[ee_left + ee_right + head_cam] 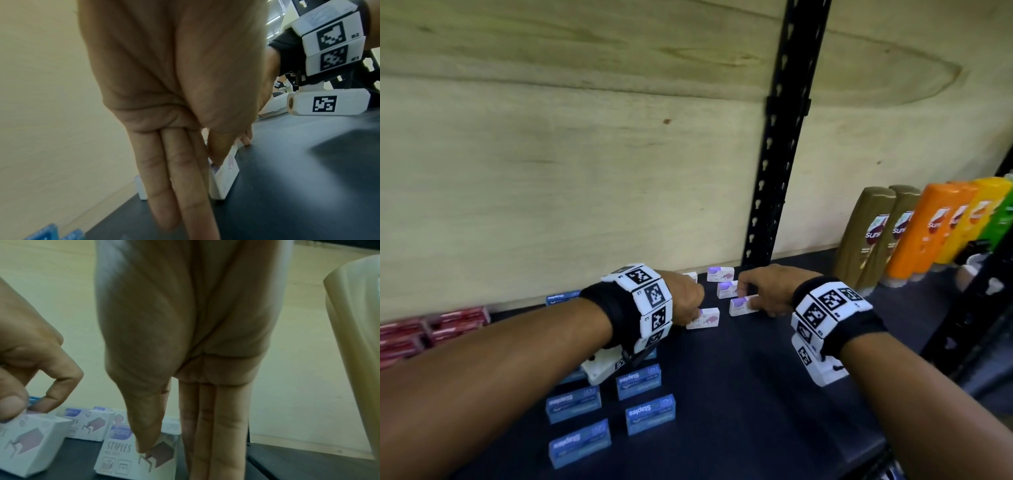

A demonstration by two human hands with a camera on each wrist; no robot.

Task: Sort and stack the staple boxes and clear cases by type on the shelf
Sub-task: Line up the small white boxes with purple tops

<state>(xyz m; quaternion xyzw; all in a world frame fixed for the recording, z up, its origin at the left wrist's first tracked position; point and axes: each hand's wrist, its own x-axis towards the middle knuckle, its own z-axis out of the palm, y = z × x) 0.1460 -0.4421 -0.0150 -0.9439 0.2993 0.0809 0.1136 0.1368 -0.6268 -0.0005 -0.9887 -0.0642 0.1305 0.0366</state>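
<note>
Several small white staple boxes lie at the back of the dark shelf (739, 377). My left hand (690, 313) pinches one white staple box (703, 318) between thumb and fingers; the right wrist view shows this box (26, 443) tilted. My right hand (751, 303) grips the neighbouring white box (741, 306), with the thumb on its printed face (121, 451) and the fingers (207, 434) behind it. Two more white boxes (720, 274) (726, 288) lie just beyond. Several blue staple boxes (650, 414) stand in rows nearer me, under my left forearm.
Red boxes (431, 329) are stacked at the far left, with another blue box (563, 297) against the wooden back wall. Shampoo bottles (869, 233) stand in a row at the right. A black perforated upright (777, 171) rises behind the white boxes.
</note>
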